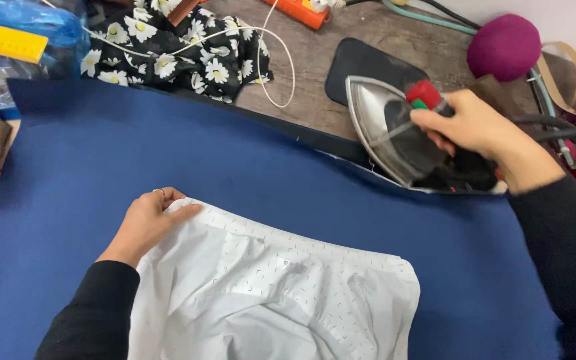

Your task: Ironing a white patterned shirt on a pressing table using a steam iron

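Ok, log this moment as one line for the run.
left hand: pinning white garment edge | right hand: gripping iron handle, iron tipped up on its rest | surface: blue cloth
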